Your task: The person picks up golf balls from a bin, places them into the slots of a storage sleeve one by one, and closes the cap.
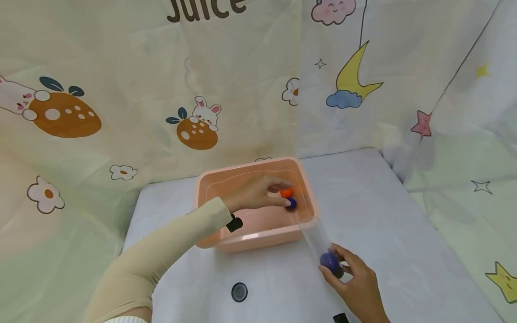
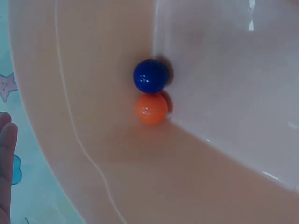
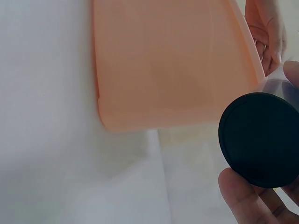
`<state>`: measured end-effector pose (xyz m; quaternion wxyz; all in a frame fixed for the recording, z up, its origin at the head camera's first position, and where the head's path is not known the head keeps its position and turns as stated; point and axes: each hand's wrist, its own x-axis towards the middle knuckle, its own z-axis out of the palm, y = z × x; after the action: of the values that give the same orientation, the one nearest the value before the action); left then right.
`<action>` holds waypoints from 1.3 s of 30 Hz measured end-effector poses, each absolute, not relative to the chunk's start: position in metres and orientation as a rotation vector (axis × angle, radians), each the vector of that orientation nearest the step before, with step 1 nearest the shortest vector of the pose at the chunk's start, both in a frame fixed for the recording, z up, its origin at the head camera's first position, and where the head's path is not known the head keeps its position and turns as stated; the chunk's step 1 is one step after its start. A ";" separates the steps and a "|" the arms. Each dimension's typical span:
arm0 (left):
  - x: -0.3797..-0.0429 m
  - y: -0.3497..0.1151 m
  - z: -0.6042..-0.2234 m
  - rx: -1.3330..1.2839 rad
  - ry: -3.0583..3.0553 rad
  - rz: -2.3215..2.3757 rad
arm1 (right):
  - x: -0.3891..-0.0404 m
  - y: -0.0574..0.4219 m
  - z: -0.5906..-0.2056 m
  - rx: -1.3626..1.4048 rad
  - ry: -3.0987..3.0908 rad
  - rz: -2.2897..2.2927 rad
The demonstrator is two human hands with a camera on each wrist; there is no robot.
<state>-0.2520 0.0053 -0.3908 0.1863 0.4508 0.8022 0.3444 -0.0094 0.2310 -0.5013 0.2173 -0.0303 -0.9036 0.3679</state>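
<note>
My left hand (image 1: 256,194) reaches inside a pink plastic basin (image 1: 262,242), thumb and fingers spread apart around an orange ball (image 1: 286,193) and a blue ball. Seen from the left wrist, the blue ball (image 2: 150,76) and the orange one touch each other in the basin's corner, and the visible fingers (image 2: 6,163) stay off to the left edge. With curled fingers my right hand (image 1: 357,278) grips a clear tube (image 1: 314,233), tilted, its rim beside the basin's near right corner. A dark blue ball (image 1: 330,262) lies low in the tube, whose dark end cap (image 3: 261,140) faces the right wrist camera.
A round dark lid (image 1: 239,292) lies flat on the white-covered table (image 1: 194,287), in front of the basin. Behind and at the sides hangs a cloth (image 1: 133,112) printed with cartoon figures.
</note>
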 end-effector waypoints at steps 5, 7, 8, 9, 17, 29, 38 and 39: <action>-0.263 0.008 -0.402 1.236 2.269 0.966 | -0.008 0.235 -0.504 -0.117 -2.507 1.023; -0.267 0.010 -0.406 1.230 2.275 0.961 | -0.007 0.236 -0.504 -0.135 -2.511 1.021; -0.269 0.011 -0.409 1.231 2.278 0.959 | -0.007 0.237 -0.504 -0.147 -2.515 1.018; -0.272 0.012 -0.412 1.232 2.279 0.958 | -0.006 0.237 -0.505 -0.159 -2.521 1.018; -0.289 0.016 -0.441 1.218 2.255 0.980 | -0.006 0.238 -0.508 -0.190 -2.528 1.018; -0.307 0.037 -0.487 1.256 2.164 0.985 | -0.005 0.241 -0.512 -0.232 -2.527 1.014; -0.320 0.044 -0.514 1.366 2.102 1.008 | -0.002 0.243 -0.512 -0.306 -2.550 1.018; -0.321 0.044 -0.517 1.377 2.092 1.011 | -0.001 0.243 -0.513 -0.310 -2.548 1.018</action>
<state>-0.3206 0.0444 -0.5171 0.2186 0.4975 0.7558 0.3653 -0.0015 0.2430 -0.5131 0.1891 -0.1104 -0.9061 0.3619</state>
